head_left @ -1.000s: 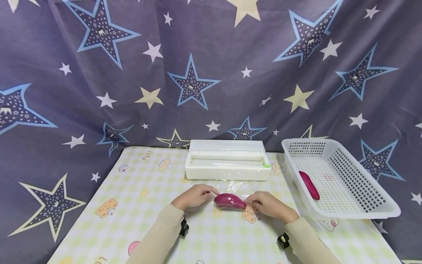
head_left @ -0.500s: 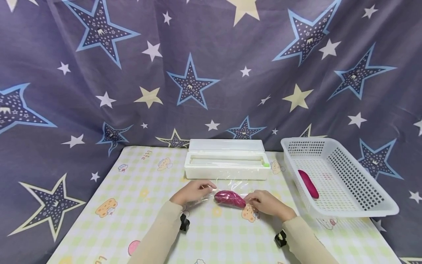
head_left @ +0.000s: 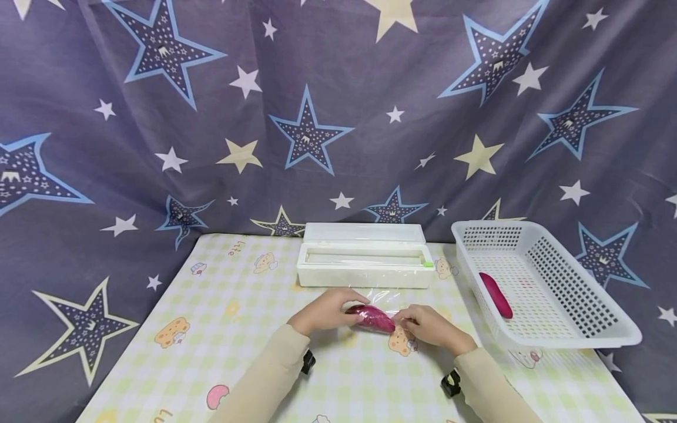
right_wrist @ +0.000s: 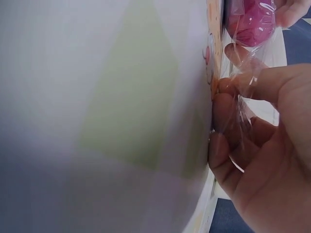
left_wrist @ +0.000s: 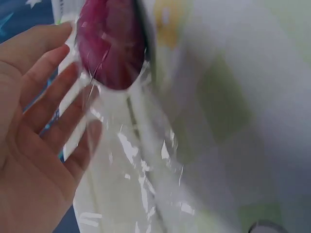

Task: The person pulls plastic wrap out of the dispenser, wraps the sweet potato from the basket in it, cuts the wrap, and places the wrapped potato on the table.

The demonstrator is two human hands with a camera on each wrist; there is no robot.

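Note:
A purple sweet potato (head_left: 378,318) lies on the tablecloth, covered in shiny cling film (left_wrist: 141,160). My left hand (head_left: 329,310) is at its left end, fingers reaching along and over it in the head view. In the left wrist view those fingers are spread and loosely bent, tips right at the potato's side. My right hand (head_left: 427,324) rests low on the table at the other end. Its fingertips pinch the gathered cling film (right_wrist: 245,104) just past the potato's tip. Loose film also stretches behind the potato toward the dispenser.
A white cling film dispenser (head_left: 365,277) stands behind the hands, lid up, with a green cutter slider (head_left: 428,265) at its right. A white plastic basket (head_left: 576,341) on the right holds another purple sweet potato (head_left: 496,295). A star-patterned curtain (head_left: 338,117) hangs behind the table.
My left hand first draws off the potato's left end, then comes right and over it. The potato has turned slightly. My right hand stays at the film by the right end.

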